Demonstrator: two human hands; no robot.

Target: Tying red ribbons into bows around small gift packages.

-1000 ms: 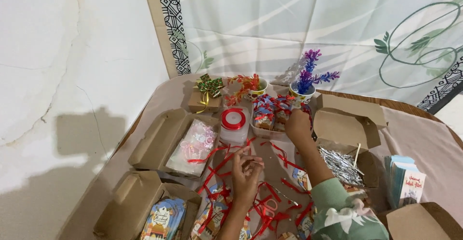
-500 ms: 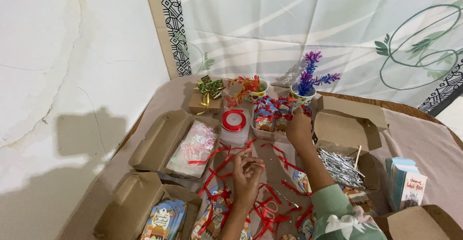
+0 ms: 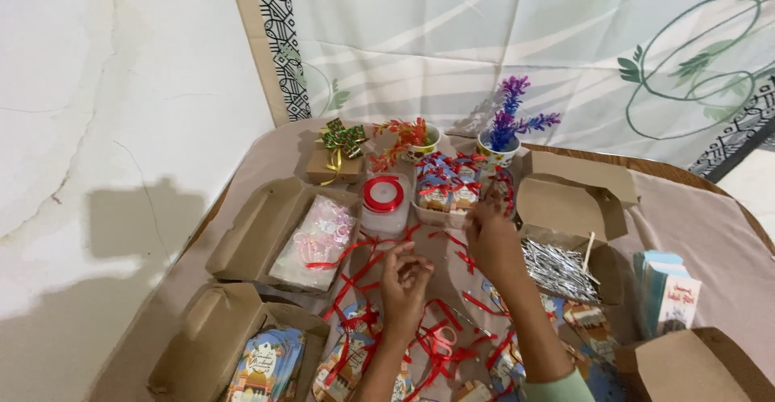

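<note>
A craft table draped in a beige cloth fills the view from my head camera, backed by a pale curtain printed with leaves and a black-patterned border. Open brown cardboard boxes ring the work area: one at the left holds a clear packet of pink items, one at the lower left holds printed cards, one at the right holds silver foil strips. At the far edge stand a small brown gift box with a green-gold bow, a cup of orange sprigs and a cup of purple sprigs. A clear tub with a red ribbon spool sits just left of a tray of small wrapped favours tied in red. Cut lengths of red ribbon lie scattered across the middle. My right hand reaches toward the near edge of the favour tray, fingers curled at the packets there; whether they grip one I cannot tell. My left hand hovers over the loose ribbon, fingertips pinched together, apparently on a thin red strand, though the strand in the pinch is too small to confirm
</note>
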